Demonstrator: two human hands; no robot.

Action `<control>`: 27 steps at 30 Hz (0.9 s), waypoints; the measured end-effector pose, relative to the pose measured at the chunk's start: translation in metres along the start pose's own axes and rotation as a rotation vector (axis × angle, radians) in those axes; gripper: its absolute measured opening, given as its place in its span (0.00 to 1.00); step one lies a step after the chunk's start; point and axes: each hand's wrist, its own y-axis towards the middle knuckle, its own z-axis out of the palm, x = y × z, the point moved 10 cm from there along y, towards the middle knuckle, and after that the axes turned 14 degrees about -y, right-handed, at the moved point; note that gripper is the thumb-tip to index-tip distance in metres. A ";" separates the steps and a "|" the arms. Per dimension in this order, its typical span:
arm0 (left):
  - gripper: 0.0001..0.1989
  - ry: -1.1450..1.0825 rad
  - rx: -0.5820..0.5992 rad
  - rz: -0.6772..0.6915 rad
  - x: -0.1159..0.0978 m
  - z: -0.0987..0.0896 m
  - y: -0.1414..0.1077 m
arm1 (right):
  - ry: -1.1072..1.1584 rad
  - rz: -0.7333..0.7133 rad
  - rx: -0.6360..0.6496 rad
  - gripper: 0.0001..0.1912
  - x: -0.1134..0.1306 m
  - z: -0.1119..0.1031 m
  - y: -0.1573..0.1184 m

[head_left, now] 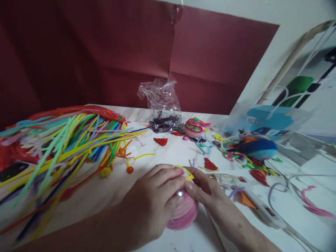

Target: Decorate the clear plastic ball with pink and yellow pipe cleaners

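Note:
A round pink ball, apparently wrapped in pipe cleaner, is between my hands just above the white tabletop. My left hand is closed round its left and upper side, with the fingers bent over the top. On top sits a small yellow-edged piece with pink and pale colours in it. My right hand pinches this piece against the ball with thumb and forefinger. A shiny silver spot shows on the ball between the hands. My fingers hide much of the ball's upper part.
Loose pipe cleaners spread over the left side. A glue gun with its cord lies at right. Behind are a clear plastic bag, a decorated pink ball, a blue ball and red wedges.

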 end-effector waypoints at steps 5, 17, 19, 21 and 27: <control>0.13 -0.112 -0.045 -0.040 0.002 -0.005 -0.004 | 0.063 0.085 -0.002 0.20 -0.002 -0.002 -0.003; 0.09 -0.135 -0.055 0.060 -0.009 -0.003 -0.002 | 0.070 0.180 -0.070 0.32 -0.014 -0.015 -0.008; 0.09 -0.129 -0.046 0.057 -0.009 -0.002 -0.001 | 0.047 0.136 -0.061 0.29 -0.009 -0.014 -0.007; 0.09 -0.100 -0.014 0.041 -0.009 0.001 0.000 | 0.027 0.065 -0.018 0.23 -0.001 -0.009 -0.006; 0.10 -0.110 0.023 0.002 -0.008 0.006 0.001 | 0.098 0.056 0.030 0.24 0.001 0.000 -0.005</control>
